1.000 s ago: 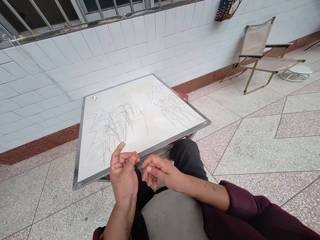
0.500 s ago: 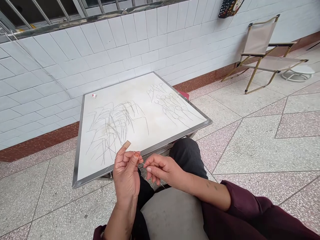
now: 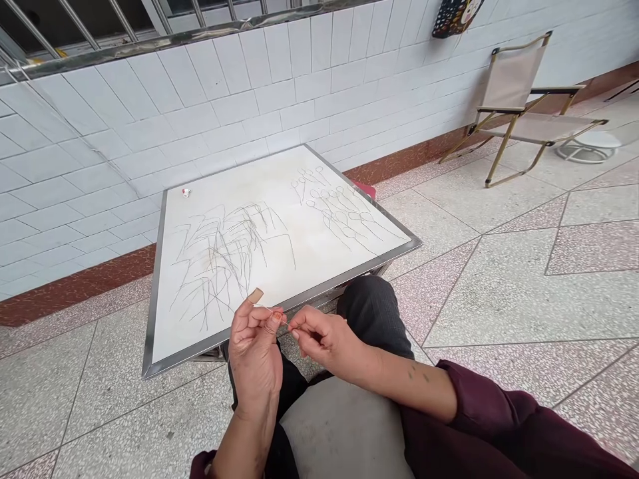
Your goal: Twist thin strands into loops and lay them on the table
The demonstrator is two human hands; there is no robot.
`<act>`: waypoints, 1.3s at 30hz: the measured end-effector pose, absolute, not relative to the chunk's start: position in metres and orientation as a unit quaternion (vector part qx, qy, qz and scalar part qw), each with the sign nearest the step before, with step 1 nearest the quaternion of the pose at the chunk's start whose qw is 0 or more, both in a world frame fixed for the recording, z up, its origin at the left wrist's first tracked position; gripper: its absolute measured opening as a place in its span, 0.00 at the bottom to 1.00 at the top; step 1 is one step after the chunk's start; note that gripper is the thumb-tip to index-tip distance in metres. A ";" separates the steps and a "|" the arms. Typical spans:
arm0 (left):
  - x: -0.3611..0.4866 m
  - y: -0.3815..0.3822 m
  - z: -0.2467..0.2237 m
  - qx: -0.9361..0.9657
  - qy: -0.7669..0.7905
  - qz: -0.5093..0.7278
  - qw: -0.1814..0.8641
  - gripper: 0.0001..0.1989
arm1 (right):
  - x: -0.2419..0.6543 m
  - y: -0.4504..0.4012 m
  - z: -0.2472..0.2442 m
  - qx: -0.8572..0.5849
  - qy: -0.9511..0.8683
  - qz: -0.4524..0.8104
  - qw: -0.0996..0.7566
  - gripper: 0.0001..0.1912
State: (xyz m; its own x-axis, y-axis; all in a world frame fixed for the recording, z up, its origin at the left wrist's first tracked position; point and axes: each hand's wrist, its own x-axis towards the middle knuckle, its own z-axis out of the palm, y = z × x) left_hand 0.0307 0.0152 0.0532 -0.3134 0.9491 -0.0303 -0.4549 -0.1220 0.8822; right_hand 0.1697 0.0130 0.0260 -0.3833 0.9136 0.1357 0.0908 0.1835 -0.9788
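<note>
My left hand [image 3: 255, 352] pinches a thin pale wire-like strand [image 3: 284, 322] between thumb and index finger, in front of the table's near edge. One of its other fingers, with a tan bandage [image 3: 256, 295] around the tip, points up and away. Close beside it on the right, my right hand [image 3: 327, 338] closes its thumb and fingertips on the same strand. On the white table [image 3: 259, 166] lies a tangled spread of bent thin dark strands [image 3: 239, 233] at the left. Several strands with looped ends [image 3: 339, 206] lie apart from them at the right.
A small white-and-red object [image 3: 186, 193] sits at the table's far left corner. The table stands by a white tiled wall [image 3: 239, 86]. A folding chair [image 3: 524, 113] and a round white stool [image 3: 589, 146] are at the right. A grey cloth [image 3: 344, 426] covers my lap.
My right hand has come nearer to the left fingertips and closed more tightly on the strand. The strand's loose end below the right hand no longer shows.
</note>
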 end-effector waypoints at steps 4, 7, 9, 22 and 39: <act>0.027 0.016 0.055 0.281 0.422 0.693 0.512 0.25 | 0.169 0.012 0.023 -0.385 -0.673 0.496 0.392 0.01; 0.022 0.018 0.058 0.273 0.422 0.701 0.506 0.27 | 0.169 0.009 0.023 -0.388 -0.684 0.481 0.388 0.01; 0.016 0.020 0.060 0.265 0.418 0.715 0.493 0.28 | 0.169 0.007 0.024 -0.387 -0.692 0.475 0.382 0.01; -0.006 0.019 0.068 0.246 0.394 0.770 0.438 0.31 | 0.186 -0.010 0.008 -0.360 -0.763 0.444 0.301 0.06; 0.018 0.008 0.070 0.302 0.430 0.721 0.451 0.30 | 0.155 0.021 0.038 -0.338 -0.785 0.258 0.451 0.05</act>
